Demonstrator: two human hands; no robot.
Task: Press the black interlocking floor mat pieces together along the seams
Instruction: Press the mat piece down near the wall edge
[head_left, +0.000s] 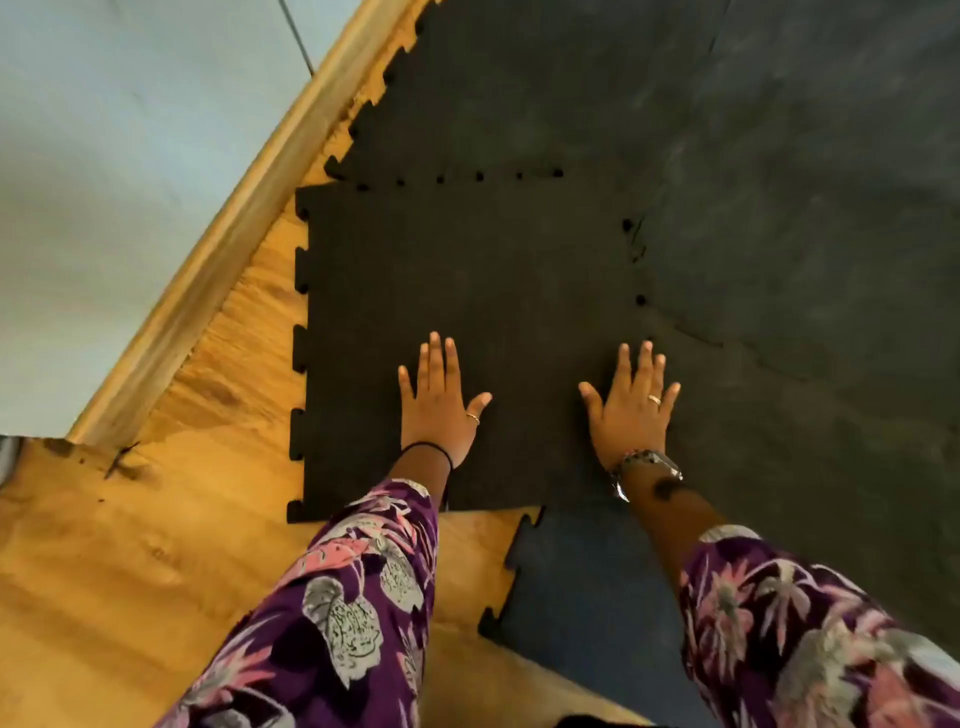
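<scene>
A black interlocking mat piece lies on the wooden floor, its toothed left edge free. Its far seam meets another black piece, with small dark gaps along the joint. Its right seam meets a larger, greyer stretch of mat, also with gaps. My left hand lies flat, fingers spread, on the near middle of the piece. Flat and spread as well, my right hand rests near the right seam. Neither hand holds anything.
Bare wooden floor runs along the left and near side. A wooden skirting board and pale wall border the far left. Another dark toothed mat piece lies near me between my patterned sleeves.
</scene>
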